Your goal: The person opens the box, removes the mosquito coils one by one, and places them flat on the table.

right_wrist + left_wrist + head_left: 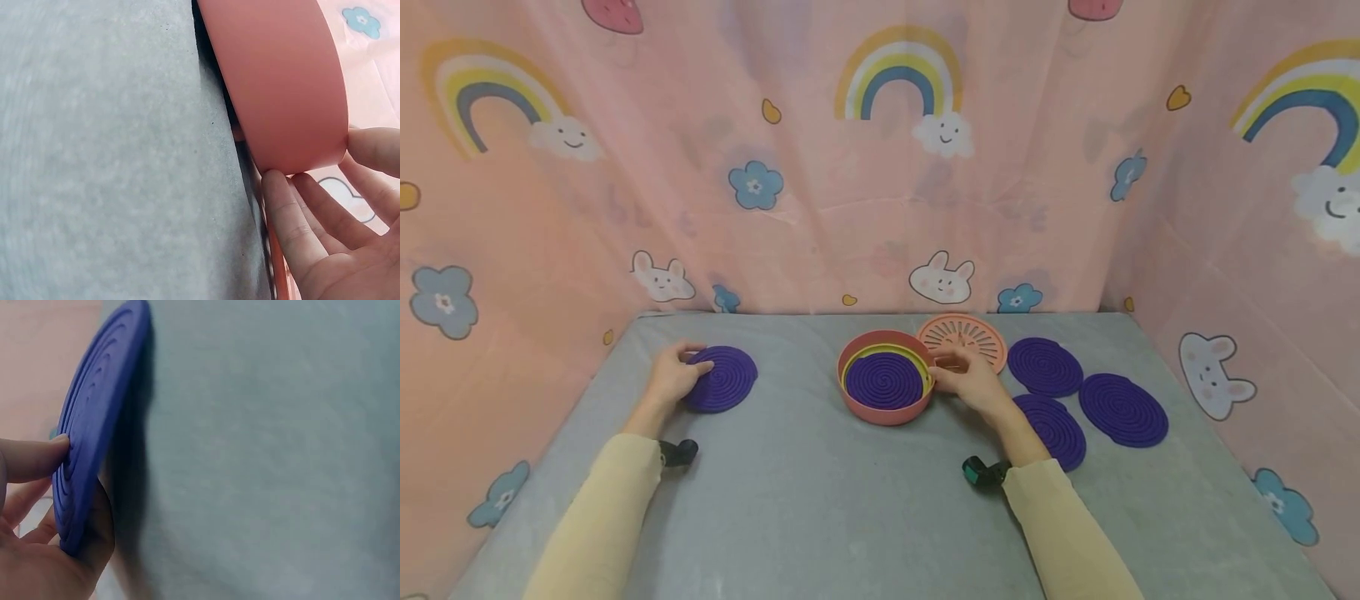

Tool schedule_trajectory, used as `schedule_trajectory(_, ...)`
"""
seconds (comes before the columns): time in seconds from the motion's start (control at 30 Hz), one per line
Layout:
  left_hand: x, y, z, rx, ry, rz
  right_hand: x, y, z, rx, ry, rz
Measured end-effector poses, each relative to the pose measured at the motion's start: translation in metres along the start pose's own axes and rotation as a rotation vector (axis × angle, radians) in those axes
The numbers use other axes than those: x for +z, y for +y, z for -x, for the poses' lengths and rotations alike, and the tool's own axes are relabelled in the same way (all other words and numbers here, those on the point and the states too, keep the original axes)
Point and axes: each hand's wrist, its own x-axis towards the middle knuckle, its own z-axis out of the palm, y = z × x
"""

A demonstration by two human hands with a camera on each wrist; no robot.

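Note:
At the left of the table, my left hand (675, 375) pinches a purple spiral mosquito coil (724, 380) by its edge. In the left wrist view the thumb presses the grooved face of the coil (100, 419), with fingers behind, and the disc is tilted. My right hand (972, 382) holds the right side of a round pink box (887, 417), thumb at the rim and fingertips against the outer wall of the box (281, 81). Inside the box, within a yellow ring (925, 367), lies another purple coil (883, 382).
A slotted orange-pink lid (992, 337) lies behind my right hand. Right of it are three more purple coils: one at the back (1045, 367), one further right (1123, 410), one partly under my right forearm (1060, 433). A patterned pink curtain (820, 233) encloses the grey table (820, 517).

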Motion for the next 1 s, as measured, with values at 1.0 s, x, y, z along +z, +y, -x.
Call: schedule_trajectory(1.0,-0.012,0.022,0.014,0.181,0.01,-0.218,0.0,0.002,-0.002,-0.001,-0.017,-0.03)
